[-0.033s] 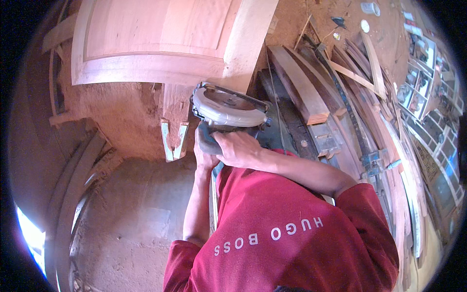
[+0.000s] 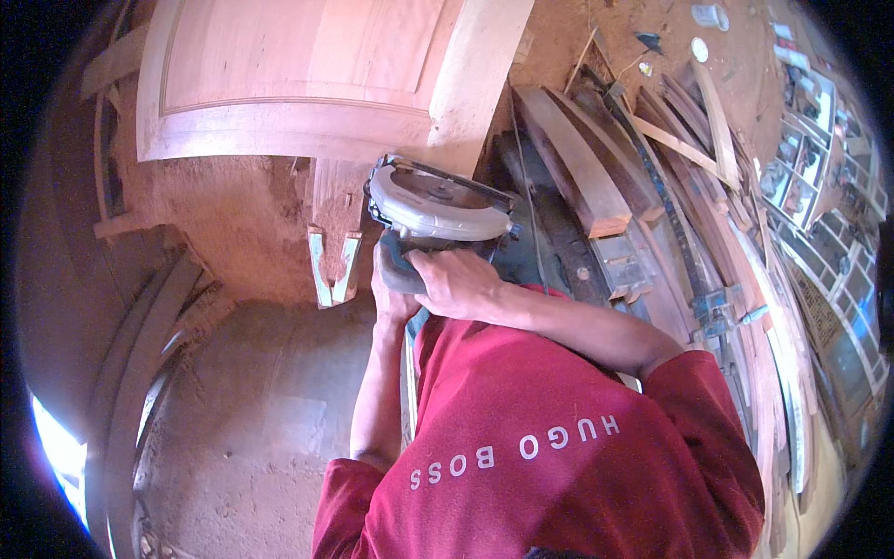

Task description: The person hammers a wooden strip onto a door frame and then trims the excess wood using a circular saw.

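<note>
saw (image 2: 445, 220) slightly forward, right hand (image 2: 458, 284) too

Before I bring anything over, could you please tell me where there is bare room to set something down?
The wooden panel looks bare across its face, beyond the saw. The dusty floor left of the red shirt and left forearm also looks open. It is crowded right of the saw, where beams and boards lie piled.

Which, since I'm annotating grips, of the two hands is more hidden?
The left hand, partly covered by the saw's handle; the right hand shows its back plainly.
</note>
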Action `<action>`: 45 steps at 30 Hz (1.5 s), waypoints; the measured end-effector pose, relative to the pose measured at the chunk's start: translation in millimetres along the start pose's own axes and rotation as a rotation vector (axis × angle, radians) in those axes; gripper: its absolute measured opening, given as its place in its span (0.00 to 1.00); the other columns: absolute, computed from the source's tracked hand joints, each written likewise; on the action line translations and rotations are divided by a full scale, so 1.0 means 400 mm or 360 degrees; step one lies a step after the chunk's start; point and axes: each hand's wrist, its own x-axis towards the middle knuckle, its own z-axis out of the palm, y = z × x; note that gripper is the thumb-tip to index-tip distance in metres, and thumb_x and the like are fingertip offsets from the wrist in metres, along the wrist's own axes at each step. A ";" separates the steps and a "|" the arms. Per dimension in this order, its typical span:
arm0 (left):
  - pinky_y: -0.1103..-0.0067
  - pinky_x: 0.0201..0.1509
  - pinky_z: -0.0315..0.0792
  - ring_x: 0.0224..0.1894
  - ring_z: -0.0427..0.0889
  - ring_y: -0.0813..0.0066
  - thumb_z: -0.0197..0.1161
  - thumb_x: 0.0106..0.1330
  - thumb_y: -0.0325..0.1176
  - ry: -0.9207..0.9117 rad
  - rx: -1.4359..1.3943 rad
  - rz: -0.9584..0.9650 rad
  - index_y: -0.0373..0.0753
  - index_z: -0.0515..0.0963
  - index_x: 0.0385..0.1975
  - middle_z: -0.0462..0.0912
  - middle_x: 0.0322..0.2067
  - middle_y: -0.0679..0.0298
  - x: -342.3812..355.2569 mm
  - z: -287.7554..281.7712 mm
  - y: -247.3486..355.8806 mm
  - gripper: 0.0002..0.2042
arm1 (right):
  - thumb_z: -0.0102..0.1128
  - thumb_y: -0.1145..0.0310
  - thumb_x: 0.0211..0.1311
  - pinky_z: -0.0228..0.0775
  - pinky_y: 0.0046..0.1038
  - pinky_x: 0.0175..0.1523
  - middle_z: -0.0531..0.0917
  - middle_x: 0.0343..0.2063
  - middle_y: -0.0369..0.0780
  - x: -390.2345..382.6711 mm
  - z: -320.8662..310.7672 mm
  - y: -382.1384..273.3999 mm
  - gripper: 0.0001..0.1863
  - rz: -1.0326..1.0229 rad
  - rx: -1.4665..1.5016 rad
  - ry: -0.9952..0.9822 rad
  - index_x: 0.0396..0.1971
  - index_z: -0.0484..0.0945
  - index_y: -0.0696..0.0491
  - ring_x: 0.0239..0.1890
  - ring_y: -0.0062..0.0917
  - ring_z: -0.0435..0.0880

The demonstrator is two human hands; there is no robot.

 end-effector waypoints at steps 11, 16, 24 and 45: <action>0.62 0.57 0.75 0.57 0.78 0.45 0.75 0.51 0.45 0.0027 -0.0001 -0.0026 0.34 0.62 0.67 0.71 0.59 0.46 0.003 0.002 -0.011 0.43 | 0.62 0.62 0.58 0.78 0.54 0.37 0.84 0.27 0.57 0.015 0.021 0.015 0.19 -0.0032 -0.0050 0.0022 0.45 0.72 0.58 0.30 0.55 0.85; 0.61 0.56 0.75 0.56 0.78 0.45 0.74 0.51 0.44 -0.0008 0.0084 0.0006 0.35 0.63 0.66 0.71 0.59 0.46 0.006 0.000 -0.005 0.42 | 0.61 0.60 0.60 0.79 0.52 0.37 0.84 0.26 0.56 0.019 0.029 0.027 0.20 -0.0064 -0.0058 0.0020 0.46 0.73 0.58 0.29 0.53 0.86; 0.61 0.55 0.76 0.56 0.77 0.44 0.74 0.52 0.43 0.0033 0.0159 0.0044 0.34 0.65 0.64 0.71 0.58 0.46 0.004 0.009 -0.014 0.40 | 0.62 0.61 0.59 0.78 0.54 0.35 0.84 0.24 0.56 0.022 0.023 0.027 0.17 -0.0045 -0.0063 -0.0011 0.41 0.72 0.57 0.29 0.54 0.86; 0.60 0.56 0.75 0.57 0.76 0.45 0.73 0.52 0.41 0.0072 0.0012 -0.0037 0.34 0.68 0.61 0.72 0.58 0.46 0.015 0.015 0.022 0.36 | 0.64 0.60 0.58 0.78 0.51 0.37 0.84 0.26 0.56 0.016 0.041 0.063 0.21 -0.0075 -0.0028 0.0025 0.44 0.75 0.59 0.30 0.53 0.85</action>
